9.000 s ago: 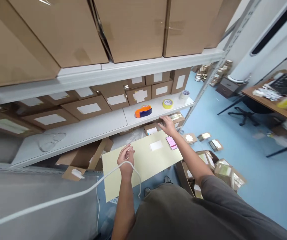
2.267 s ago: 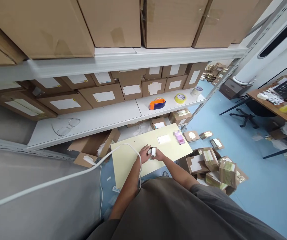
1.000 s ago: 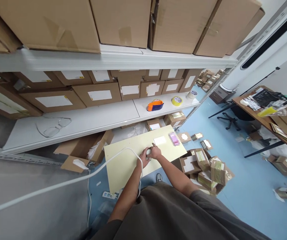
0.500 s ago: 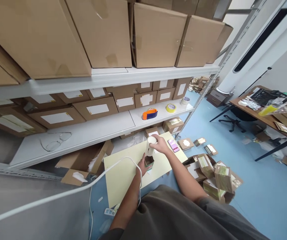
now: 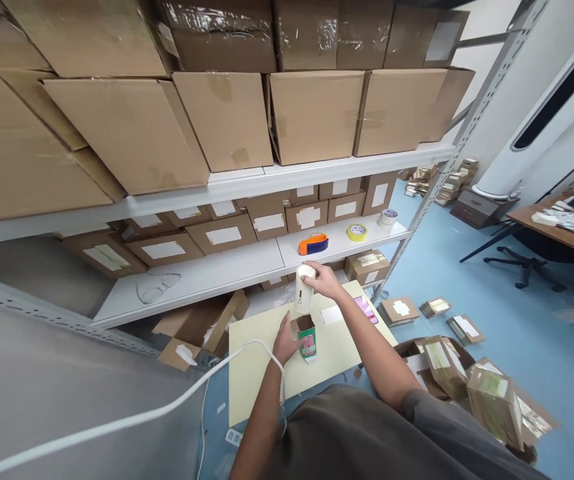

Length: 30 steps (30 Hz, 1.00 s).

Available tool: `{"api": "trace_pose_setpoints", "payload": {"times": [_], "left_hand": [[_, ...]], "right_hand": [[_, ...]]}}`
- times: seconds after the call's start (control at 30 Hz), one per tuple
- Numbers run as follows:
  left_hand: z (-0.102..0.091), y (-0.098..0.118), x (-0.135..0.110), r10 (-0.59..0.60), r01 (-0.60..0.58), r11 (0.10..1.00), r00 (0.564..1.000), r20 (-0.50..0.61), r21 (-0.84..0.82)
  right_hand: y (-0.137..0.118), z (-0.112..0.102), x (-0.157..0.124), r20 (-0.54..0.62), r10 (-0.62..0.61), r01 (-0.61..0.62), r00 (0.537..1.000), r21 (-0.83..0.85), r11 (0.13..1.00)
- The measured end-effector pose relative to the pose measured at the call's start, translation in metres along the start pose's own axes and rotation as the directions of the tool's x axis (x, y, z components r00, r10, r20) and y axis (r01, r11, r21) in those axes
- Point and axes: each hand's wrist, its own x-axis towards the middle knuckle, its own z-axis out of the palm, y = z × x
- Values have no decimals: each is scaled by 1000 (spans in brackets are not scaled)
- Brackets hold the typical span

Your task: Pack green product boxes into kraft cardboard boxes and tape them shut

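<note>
My right hand (image 5: 323,280) grips a white cylindrical bottle (image 5: 304,292) by its top and holds it upright just above a small open carton. That small green and pink carton (image 5: 307,337) stands on the pale yellow board (image 5: 261,363), steadied from the left by my left hand (image 5: 287,340) closed on its side. A white cable (image 5: 177,400) loops around my left wrist. A phone with a pink screen (image 5: 365,309) and a white label (image 5: 331,315) lie on the board to the right.
White metal shelving (image 5: 237,267) holds labelled cardboard boxes, an orange tape dispenser (image 5: 313,244), a yellow tape roll (image 5: 357,232) and glasses (image 5: 158,288). Small packed boxes (image 5: 487,393) litter the blue floor at right. An open carton (image 5: 201,327) sits under the shelf.
Both hands were together on the small carton; the right hand has since drawn the white bottle up out of it. The view has tilted upward.
</note>
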Motion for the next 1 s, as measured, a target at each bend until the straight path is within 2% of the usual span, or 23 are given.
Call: {"api": "trace_pose_setpoints", "payload": {"times": [0.07, 0.13, 0.2, 0.3, 0.37, 0.43, 0.57, 0.67, 0.77, 0.83, 0.9, 1.0], "left_hand": [[-16, 26, 4, 11, -29, 990, 991, -134, -138], [-32, 58, 10, 89, -147, 966, 962, -259, -215], [-46, 91, 20, 186, -260, 942, 931, -313, -213], [-64, 123, 36, 157, -253, 942, 913, -375, -222], [-76, 130, 45, 129, -248, 924, 919, -373, -290], [-88, 130, 51, 112, -256, 875, 932, -343, -411], [-108, 134, 58, 132, -250, 775, 962, -238, -580], [-117, 149, 62, 195, -283, 762, 958, -211, -583], [-123, 168, 68, 209, -326, 786, 940, -271, -525], [-128, 177, 72, 188, -319, 799, 938, -291, -510], [-131, 182, 76, 173, -297, 784, 948, -267, -546], [-134, 186, 79, 209, -299, 741, 954, -216, -602]], "right_hand": [[-4, -1, 2, 22, -16, 17, 1000, -14, 1000], [-8, 1, 4, 47, -46, 47, 998, -18, 999], [-10, 3, 7, 81, -68, 69, 994, -6, 998], [-6, 5, 12, 108, -49, 39, 993, 89, 995], [0, 2, 12, 137, -15, -17, 991, 234, 972], [8, 0, 6, 224, 13, -97, 974, 370, 924], [22, 11, -19, 456, 5, -262, 890, 500, 826], [24, 26, -31, 410, -1, -265, 912, 592, 761], [21, 32, -32, 241, 58, -184, 969, 545, 818], [17, 30, -31, 143, 76, -136, 987, 479, 867], [11, 26, -32, 159, 59, -129, 986, 480, 868], [3, 23, -36, 257, 29, -170, 966, 547, 820]]}}
